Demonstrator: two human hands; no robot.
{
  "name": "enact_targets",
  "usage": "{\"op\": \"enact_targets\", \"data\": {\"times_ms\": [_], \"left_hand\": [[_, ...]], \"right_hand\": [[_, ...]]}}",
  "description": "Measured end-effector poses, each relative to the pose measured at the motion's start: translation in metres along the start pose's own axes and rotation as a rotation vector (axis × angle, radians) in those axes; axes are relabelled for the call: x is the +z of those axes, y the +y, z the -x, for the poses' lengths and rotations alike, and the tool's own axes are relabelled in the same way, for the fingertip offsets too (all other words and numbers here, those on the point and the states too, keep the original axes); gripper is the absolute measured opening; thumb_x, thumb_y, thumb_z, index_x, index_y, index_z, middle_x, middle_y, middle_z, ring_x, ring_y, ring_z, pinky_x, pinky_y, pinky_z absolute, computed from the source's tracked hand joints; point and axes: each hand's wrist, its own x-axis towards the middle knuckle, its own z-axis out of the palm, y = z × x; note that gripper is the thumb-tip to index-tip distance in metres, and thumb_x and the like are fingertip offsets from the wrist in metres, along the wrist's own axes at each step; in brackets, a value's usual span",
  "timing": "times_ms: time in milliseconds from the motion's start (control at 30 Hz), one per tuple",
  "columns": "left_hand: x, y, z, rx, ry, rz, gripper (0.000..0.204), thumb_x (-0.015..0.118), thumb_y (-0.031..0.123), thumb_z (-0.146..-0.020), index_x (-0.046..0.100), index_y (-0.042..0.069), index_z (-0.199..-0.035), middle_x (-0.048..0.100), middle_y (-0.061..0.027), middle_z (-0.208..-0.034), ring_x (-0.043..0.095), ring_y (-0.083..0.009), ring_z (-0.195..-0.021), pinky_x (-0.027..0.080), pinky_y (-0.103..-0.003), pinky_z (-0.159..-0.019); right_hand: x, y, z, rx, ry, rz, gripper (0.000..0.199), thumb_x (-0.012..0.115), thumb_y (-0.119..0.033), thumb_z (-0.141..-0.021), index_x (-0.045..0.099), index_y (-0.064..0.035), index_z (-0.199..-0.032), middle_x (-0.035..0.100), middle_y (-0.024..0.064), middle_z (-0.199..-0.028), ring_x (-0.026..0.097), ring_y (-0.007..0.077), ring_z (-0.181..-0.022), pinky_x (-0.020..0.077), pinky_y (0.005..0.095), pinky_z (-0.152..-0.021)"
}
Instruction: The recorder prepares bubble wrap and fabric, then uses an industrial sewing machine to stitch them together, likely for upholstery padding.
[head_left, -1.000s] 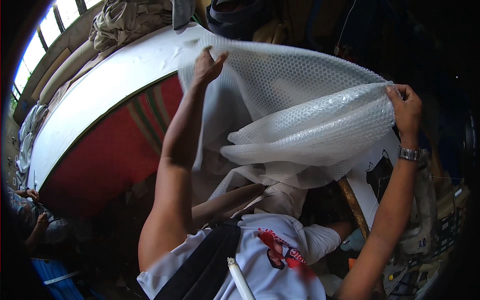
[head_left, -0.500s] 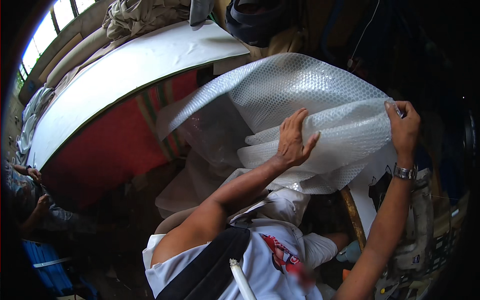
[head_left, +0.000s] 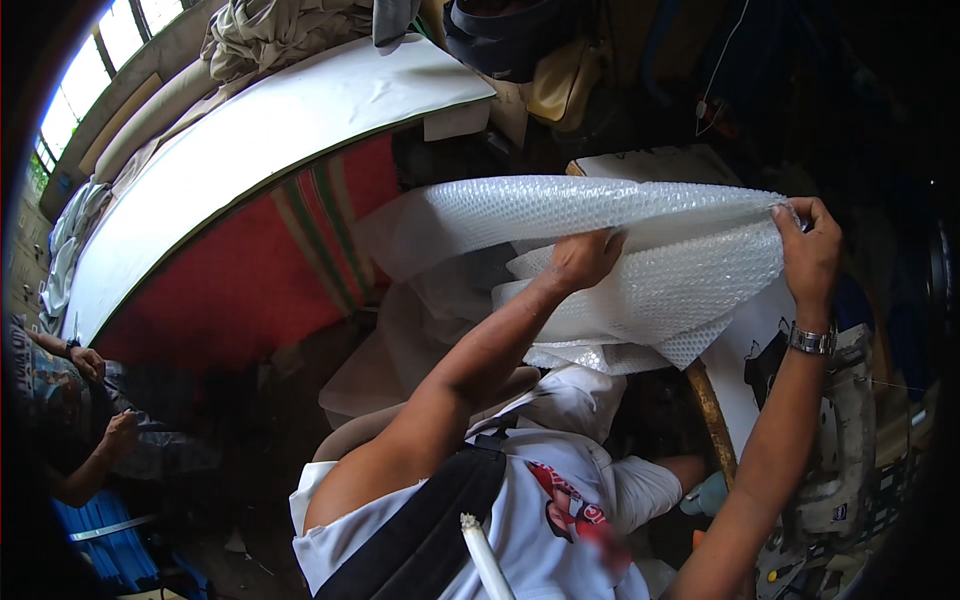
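A large sheet of clear bubble wrap [head_left: 690, 270] stretches in loose folds in front of me, over my lap. At its right corner my right hand [head_left: 812, 250] pinches the edge between thumb and fingers. My left hand [head_left: 588, 260] is at the middle of the sheet, its fingers curled into the fold below the upper layer; that layer partly hides the fingertips. To the left, the wrap trails down in thinner, see-through layers. Under its right part, a white board [head_left: 735, 375] shows beside a worn wooden stick [head_left: 710, 425].
A long white-topped table [head_left: 270, 130] curves along the left, with red striped cloth [head_left: 240, 260] below it. Bunched fabric [head_left: 265, 40] and a dark bag [head_left: 510, 40] lie at the back. Another person's hand [head_left: 120, 435] shows at far left, above blue strapped material [head_left: 105, 535].
The raised upper part of the bubble wrap has dropped and flattened. My left hand has gone from spread on top to curled into the fold. My right hand keeps its corner.
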Motion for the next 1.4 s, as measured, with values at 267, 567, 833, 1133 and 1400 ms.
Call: {"op": "enact_targets", "data": {"times_ms": [267,567,833,1133,1400], "left_hand": [[0.037,-0.142,0.094,-0.095,0.035,-0.368,0.039,0.059,0.018,-0.091,0.060,0.005,-0.128,0.060,-0.0272,-0.124,0.056,-0.0459,-0.117,0.045,-0.052,-0.101],[-0.256,-0.173,-0.023,-0.194,-0.475,-0.543,0.039,0.066,0.033,-0.089,0.071,0.007,-0.118,0.071,-0.0203,-0.109,0.068,-0.0331,-0.101,0.052,-0.042,-0.089],[-0.343,-0.028,-0.083,-0.310,-0.138,0.200,0.049,0.080,0.031,-0.086,0.068,0.001,-0.122,0.072,-0.0073,-0.108,0.069,-0.0195,-0.091,0.055,-0.033,-0.087],[-0.278,-0.012,-0.069,-0.401,0.523,0.587,0.036,0.073,0.037,-0.095,0.071,0.001,-0.095,0.067,-0.0032,-0.082,0.057,-0.0102,-0.069,0.046,-0.027,-0.062],[-0.290,0.004,-0.058,-0.520,0.622,0.504,0.059,0.070,0.055,-0.092,0.072,-0.004,-0.100,0.067,-0.0065,-0.085,0.057,-0.0136,-0.070,0.047,-0.030,-0.062]], "right_hand": [[0.010,0.013,-0.006,-0.008,0.009,0.022,0.022,0.071,-0.021,-0.093,0.069,-0.0004,-0.102,0.071,0.0070,-0.091,0.063,0.0157,-0.081,0.0513,0.0324,-0.077],[-0.009,0.108,-0.016,0.125,0.064,0.009,0.024,0.074,-0.022,-0.090,0.072,-0.0036,-0.105,0.074,0.0092,-0.095,0.066,0.0168,-0.081,0.0511,0.0319,-0.076],[-0.036,0.156,-0.002,0.293,0.036,-0.280,0.011,0.073,-0.009,-0.088,0.070,0.0007,-0.090,0.069,0.0024,-0.082,0.056,0.0101,-0.071,0.0460,0.0276,-0.068],[-0.074,0.146,0.050,0.337,0.075,-0.312,0.025,0.074,-0.022,-0.092,0.070,0.0015,-0.086,0.066,0.0008,-0.075,0.051,0.0093,-0.068,0.0422,0.0287,-0.064],[-0.083,0.149,0.073,0.314,0.059,-0.299,0.028,0.074,-0.025,-0.093,0.071,0.0022,-0.088,0.068,0.0025,-0.077,0.052,0.0101,-0.067,0.0426,0.0295,-0.065]]}}
